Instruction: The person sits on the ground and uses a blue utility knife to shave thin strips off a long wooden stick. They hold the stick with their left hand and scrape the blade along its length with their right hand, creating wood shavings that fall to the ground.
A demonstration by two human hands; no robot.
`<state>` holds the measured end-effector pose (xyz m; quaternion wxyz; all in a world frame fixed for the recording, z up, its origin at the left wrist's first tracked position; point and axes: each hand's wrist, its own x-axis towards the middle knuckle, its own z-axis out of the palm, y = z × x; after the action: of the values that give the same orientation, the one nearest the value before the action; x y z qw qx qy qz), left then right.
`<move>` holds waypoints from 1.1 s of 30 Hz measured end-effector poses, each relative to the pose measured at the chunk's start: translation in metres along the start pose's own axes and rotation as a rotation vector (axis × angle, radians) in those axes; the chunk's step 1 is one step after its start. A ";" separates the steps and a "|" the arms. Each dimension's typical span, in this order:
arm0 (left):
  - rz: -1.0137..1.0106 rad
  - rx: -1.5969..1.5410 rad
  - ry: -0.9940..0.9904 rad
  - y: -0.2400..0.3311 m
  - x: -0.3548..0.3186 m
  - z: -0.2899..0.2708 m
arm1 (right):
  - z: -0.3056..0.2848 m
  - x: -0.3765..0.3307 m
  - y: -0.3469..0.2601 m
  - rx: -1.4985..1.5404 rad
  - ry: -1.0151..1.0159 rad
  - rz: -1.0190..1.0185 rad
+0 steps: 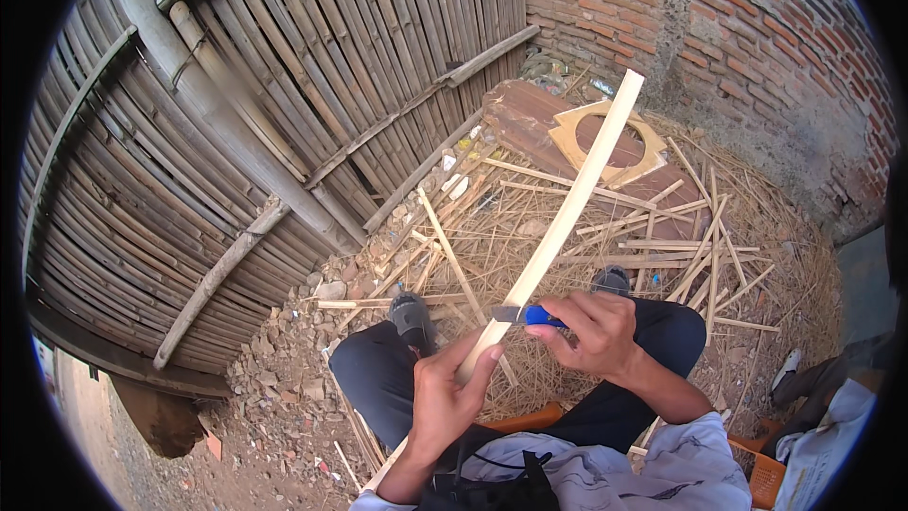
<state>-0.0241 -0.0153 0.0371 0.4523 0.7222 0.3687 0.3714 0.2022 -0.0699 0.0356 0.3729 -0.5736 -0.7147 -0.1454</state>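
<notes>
A long pale bamboo strip [567,213] slants up and away from between my knees. My left hand [449,388] is closed round its lower part, thumb lying along the edge. In my right hand [596,333] is a utility knife [543,316] with a blue handle. Its grey blade lies across the strip, touching it just above my left hand. The lower end of the strip passes behind my left hand and forearm.
Cut strips [700,251] and shavings litter the ground ahead. A brown board [530,123] carries a wooden frame with a round hole [567,132]. A bamboo wall [284,85] stands left, a brick wall [605,0] behind. Another person's leg [804,397] shows at right.
</notes>
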 end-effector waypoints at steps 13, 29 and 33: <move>-0.157 0.027 -0.073 -0.034 -0.031 -0.038 | -0.017 0.044 0.103 -0.039 0.178 0.122; -0.400 -0.216 -0.096 -0.059 -0.029 -0.042 | -0.017 0.047 0.092 0.167 0.038 0.375; -0.355 -0.282 -0.156 -0.051 -0.016 -0.023 | 0.013 0.017 0.044 0.240 0.038 0.132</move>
<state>-0.0616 -0.0041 -0.0060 0.6341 0.6023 0.3982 0.2767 0.2378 -0.0367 0.0289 0.4611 -0.5678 -0.6804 -0.0449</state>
